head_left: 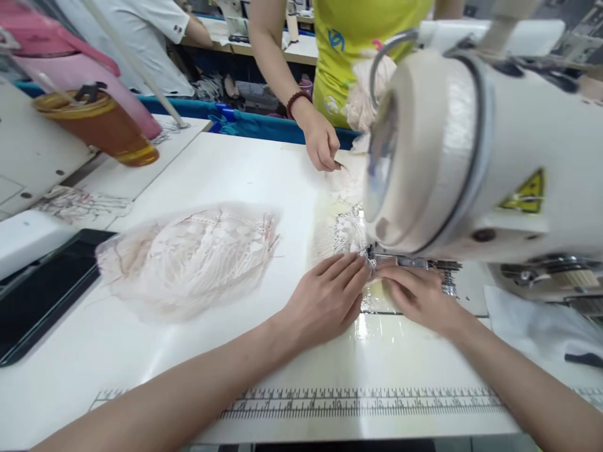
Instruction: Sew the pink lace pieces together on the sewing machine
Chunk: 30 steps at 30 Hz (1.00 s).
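My left hand lies on the white table with fingers stretched together, their tips pressing a piece of white lace at the needle area of the sewing machine. My right hand rests just right of it under the machine head, fingers flat on the same lace. The lace runs away from me under the machine. A heap of pale lace pieces lies to the left of my left hand.
A co-worker in a yellow top stands across the table; their hand pinches something small near the far end of the lace. An amber tumbler and a pink container stand far left. A black tray sits left. A printed ruler runs along the near edge.
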Available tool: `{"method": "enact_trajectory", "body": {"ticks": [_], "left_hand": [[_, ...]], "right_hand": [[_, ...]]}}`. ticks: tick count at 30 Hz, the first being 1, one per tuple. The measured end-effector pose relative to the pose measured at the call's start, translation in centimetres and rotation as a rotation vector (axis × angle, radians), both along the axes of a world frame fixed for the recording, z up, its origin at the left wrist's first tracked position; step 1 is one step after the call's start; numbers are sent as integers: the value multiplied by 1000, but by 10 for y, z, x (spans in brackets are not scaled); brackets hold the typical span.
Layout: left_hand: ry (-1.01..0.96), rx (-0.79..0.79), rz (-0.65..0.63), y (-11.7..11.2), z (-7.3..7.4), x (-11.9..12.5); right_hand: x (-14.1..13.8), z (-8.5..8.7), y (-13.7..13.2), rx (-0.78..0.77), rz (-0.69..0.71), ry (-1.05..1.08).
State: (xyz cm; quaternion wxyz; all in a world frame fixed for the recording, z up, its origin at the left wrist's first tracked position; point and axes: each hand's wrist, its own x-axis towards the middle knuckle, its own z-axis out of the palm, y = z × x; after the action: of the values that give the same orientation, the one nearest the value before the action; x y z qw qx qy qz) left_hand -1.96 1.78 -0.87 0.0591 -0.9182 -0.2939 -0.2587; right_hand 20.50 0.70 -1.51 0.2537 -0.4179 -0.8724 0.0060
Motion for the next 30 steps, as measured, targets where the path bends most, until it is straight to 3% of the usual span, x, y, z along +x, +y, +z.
{"method": "enact_trajectory", "body": {"ticks": [7, 17, 30], "left_hand": [[-53, -22, 25, -2, -12, -6], [-102, -3, 27, -2, -14, -8], [-84, -37, 54, 0, -14, -6]], "right_hand": [[1, -4, 4, -44, -27, 58], [-10, 6, 5, 11, 65, 51], [-7, 0, 7, -38, 101, 56]]}}
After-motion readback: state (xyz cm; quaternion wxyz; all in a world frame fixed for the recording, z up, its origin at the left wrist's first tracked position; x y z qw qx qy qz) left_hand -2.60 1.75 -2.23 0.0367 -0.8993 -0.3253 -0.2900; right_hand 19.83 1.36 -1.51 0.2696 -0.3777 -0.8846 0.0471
